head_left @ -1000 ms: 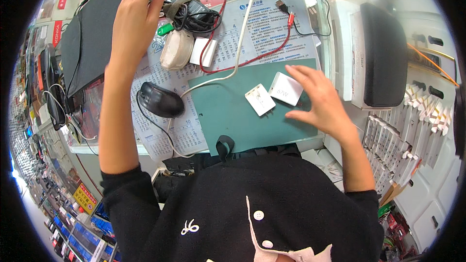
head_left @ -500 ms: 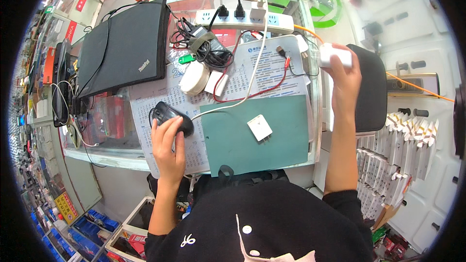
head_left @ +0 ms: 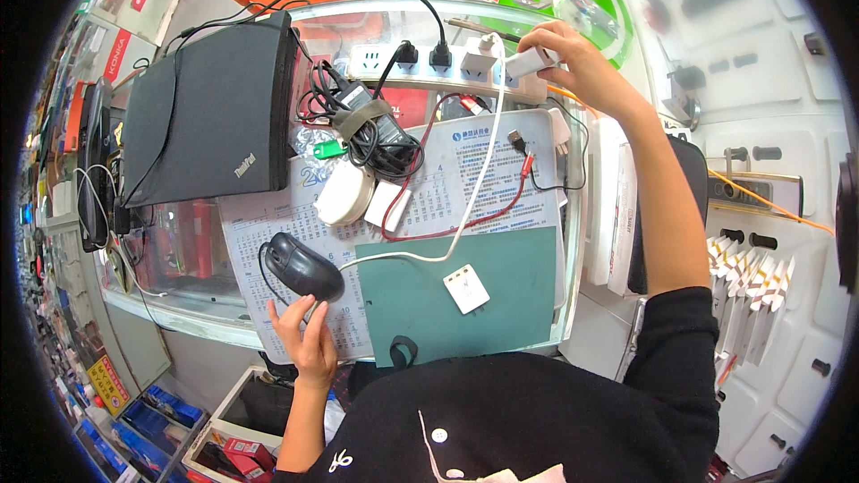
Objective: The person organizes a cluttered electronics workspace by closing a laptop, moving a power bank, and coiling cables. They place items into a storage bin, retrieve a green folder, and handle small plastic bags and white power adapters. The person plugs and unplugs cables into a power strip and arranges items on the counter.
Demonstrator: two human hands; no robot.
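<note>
My right hand (head_left: 586, 72) reaches to the far right and grips a white charger (head_left: 528, 61) over the right end of the white power strip (head_left: 420, 78). Its prongs are hidden, so I cannot tell whether it is in the socket. Beside it, a white adapter (head_left: 478, 57) is plugged in, with a white cable (head_left: 484, 161) curving down toward a black mouse (head_left: 304, 266). My left hand (head_left: 307, 340) rests at the mouse's near edge, fingers apart and holding nothing. Another white charger (head_left: 466, 289) lies prongs out on the green mat (head_left: 456, 331).
A closed black laptop (head_left: 210, 107) lies on the left. A bundled black power adapter (head_left: 380, 134), a round white object (head_left: 345, 195), a white block (head_left: 387, 206) and a red cable (head_left: 447, 237) lie mid-table. Boxes stand right of the glass counter (head_left: 179, 317).
My right hand has carried the white charger left and away from me, from beside the counter to the strip's right end. My left hand has slid back from the mouse's top to its near edge.
</note>
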